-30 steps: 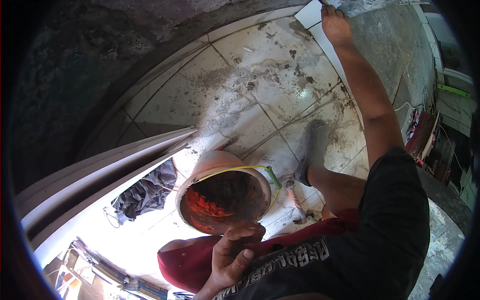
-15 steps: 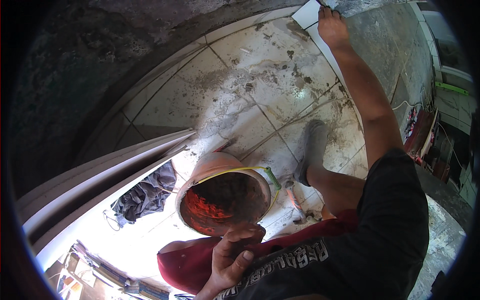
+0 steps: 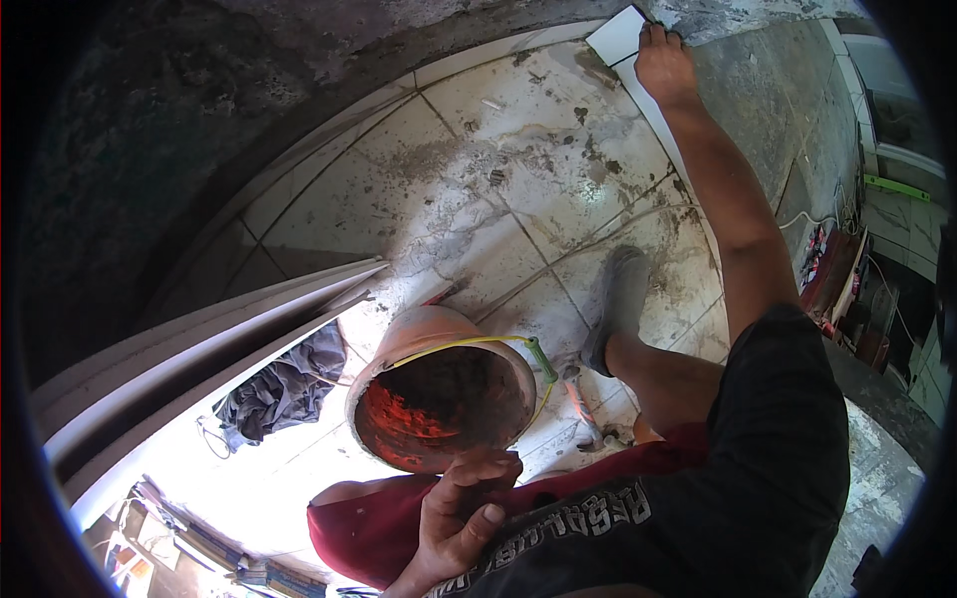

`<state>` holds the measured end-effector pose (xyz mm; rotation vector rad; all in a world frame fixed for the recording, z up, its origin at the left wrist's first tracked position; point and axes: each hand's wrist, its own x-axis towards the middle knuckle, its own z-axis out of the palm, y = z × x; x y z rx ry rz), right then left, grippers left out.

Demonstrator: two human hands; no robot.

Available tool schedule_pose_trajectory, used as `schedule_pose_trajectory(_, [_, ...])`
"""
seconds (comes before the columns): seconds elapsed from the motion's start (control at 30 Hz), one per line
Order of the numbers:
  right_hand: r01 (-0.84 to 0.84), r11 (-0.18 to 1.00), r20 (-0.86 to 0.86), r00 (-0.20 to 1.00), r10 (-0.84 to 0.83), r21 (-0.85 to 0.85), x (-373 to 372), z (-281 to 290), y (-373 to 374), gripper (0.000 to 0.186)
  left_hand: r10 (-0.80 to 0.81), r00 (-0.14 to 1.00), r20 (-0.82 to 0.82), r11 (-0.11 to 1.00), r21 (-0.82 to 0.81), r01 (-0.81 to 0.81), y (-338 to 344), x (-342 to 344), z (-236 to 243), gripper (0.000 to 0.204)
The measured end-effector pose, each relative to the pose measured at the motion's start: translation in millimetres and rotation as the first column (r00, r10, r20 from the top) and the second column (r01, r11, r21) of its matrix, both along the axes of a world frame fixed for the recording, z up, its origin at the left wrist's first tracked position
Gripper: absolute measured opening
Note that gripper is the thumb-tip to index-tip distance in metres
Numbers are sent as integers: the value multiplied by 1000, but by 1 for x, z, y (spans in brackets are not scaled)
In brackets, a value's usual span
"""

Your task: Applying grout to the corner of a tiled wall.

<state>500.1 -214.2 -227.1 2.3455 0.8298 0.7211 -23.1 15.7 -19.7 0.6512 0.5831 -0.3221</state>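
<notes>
My right hand (image 3: 663,65) reaches far up to the top right. It lies on a white tile (image 3: 616,35) set against the grey mortared wall, fingers over the tile's upper edge. My left hand (image 3: 454,513) sits low by my red-clad knee, fingers curled at the near rim of an orange bucket (image 3: 419,339). Whether that hand holds anything is not visible. The bucket has a yellow wire handle with a green grip (image 3: 541,361) and dark mortar inside.
My grey shoe (image 3: 618,304) stands on the dirty tiled floor (image 3: 498,199). Long white strips (image 3: 199,339) lean at the left, beside a dark cloth (image 3: 284,394). Tools and clutter (image 3: 832,269) lie along the right edge. A rough dark wall curves across the top left.
Almost nothing differs. My right hand stays on the white tile and my left hand stays by the bucket rim.
</notes>
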Motion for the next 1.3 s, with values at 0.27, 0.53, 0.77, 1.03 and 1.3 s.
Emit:
schedule_pose_trajectory(0.27, [-9, 1000, -13, 1000, 9, 19, 0, 0, -2, 32, -23, 1000, -16, 999, 23, 23, -2, 0, 2, 34])
schedule_pose_trajectory(0.53, [-7, 1000, -39, 999, 7, 14, -4, 3, 1, 24, -32, 999, -31, 998, 48, 34, -3, -2, 3, 33])
schedule_pose_trajectory(0.77, [-19, 1000, -39, 999, 19, 8, -3, 6, 2, 26, -49, 999, 11, 996, 82, 48, -3, -4, 1, 33])
schedule_pose_trajectory(1.03, [-66, 998, -15, 998, 66, 2, 3, 4, -2, 22, -57, 998, 19, 990, 132, 54, -4, 3, 4, 32])
schedule_pose_trajectory(1.3, [80, 994, -277, 959, -57, 71, 27, 12, 3, 22, -56, 997, 60, 973, 228, 41, -6, 5, 2, 33])
